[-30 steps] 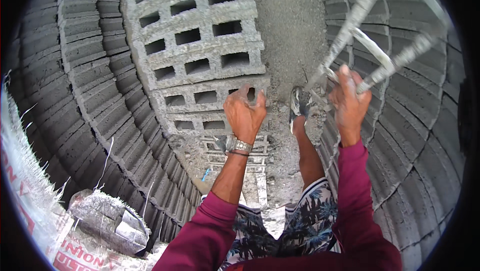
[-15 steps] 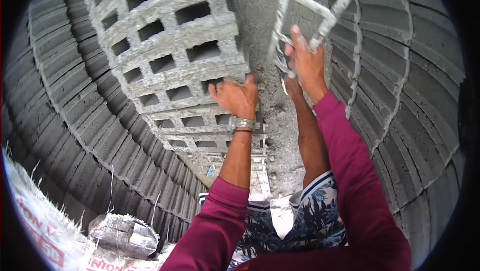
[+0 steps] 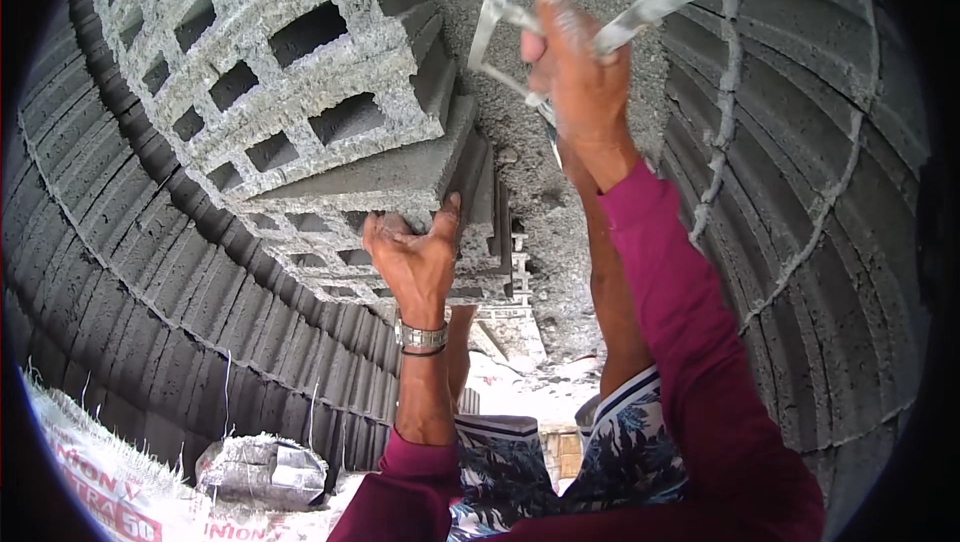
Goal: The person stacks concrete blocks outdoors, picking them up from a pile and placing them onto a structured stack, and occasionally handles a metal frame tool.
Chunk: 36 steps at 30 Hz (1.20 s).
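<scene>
My left hand (image 3: 413,260) is closed on a grey concrete hollow block (image 3: 375,174) in the stack. Its fingers reach into one of the block's holes and its thumb presses the end. That block sits at an angle to its neighbours, so its smooth face shows in a wedge-shaped gap. Beyond it are more hollow blocks (image 3: 250,122), holes facing up at me. My right hand (image 3: 590,77) is wrapped around a white-coated metal frame (image 3: 660,7) of welded bars, somewhat blurred and partly cut off by the top of the view.
Rows of dark grey blocks (image 3: 190,312) curve along the left, and another stacked wall (image 3: 800,172) stands on the right. Gritty ground (image 3: 560,282) runs between them. White woven sacks (image 3: 100,472) and a crumpled bundle (image 3: 262,472) lie at the lower left. My bare legs stand below.
My left hand has moved down and left and taken hold of a block. A gap has opened between that block and those beyond. My right hand has moved up with the metal frame.
</scene>
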Motion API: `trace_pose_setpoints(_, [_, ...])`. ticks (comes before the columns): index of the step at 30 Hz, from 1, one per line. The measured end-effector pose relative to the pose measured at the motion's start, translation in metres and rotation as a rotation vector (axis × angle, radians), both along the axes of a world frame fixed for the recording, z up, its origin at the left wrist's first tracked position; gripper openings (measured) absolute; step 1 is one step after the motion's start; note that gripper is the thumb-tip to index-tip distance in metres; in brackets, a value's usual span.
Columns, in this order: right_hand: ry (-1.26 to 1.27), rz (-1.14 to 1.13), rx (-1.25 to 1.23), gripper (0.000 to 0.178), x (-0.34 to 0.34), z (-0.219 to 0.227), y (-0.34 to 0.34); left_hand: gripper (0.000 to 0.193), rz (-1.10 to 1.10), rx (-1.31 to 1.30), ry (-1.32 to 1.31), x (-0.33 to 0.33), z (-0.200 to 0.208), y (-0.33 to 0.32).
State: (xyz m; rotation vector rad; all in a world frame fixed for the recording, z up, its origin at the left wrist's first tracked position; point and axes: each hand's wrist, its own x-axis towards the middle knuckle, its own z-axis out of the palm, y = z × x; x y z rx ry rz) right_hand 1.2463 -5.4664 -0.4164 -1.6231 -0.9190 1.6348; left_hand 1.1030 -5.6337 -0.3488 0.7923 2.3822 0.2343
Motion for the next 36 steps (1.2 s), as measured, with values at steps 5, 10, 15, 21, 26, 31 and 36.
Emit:
trace_pose_setpoints(5, [-0.310, 0.163, -0.208, 0.055, 0.011, -0.105, -0.068, 0.054, -0.112, 0.075, -0.016, 0.012, -0.012, 0.003])
trace_pose_setpoints(10, [-0.201, 0.059, -0.221, 0.051, 0.021, -0.051, -0.035, 0.055, -0.001, 0.014, -0.058, 0.004, 0.001, -0.003])
trace_pose_setpoints(15, [0.049, -0.109, -0.053, 0.050, 0.017, 0.000, 0.014, 0.054, -0.021, 0.070, -0.027, 0.003, -0.008, -0.008])
trace_pose_setpoints(21, [-0.210, 0.110, -0.146, 0.054, -0.003, -0.070, -0.031, 0.052, -0.029, 0.036, -0.070, 0.010, -0.006, -0.002])
trace_pose_setpoints(26, [-0.277, 0.261, 0.140, 0.047, -0.012, -0.065, -0.036, 0.049, 0.003, 0.010, -0.055, 0.004, -0.003, -0.007])
trace_pose_setpoints(31, [-0.165, -0.013, -0.139, 0.048, -0.016, -0.054, -0.048, 0.051, -0.008, 0.059, 0.041, 0.013, -0.014, -0.008])
trace_pose_setpoints(36, [-0.118, -0.173, -0.241, 0.037, 0.011, -0.020, -0.010, 0.047, -0.127, -0.026, 0.082, 0.007, -0.003, -0.002])
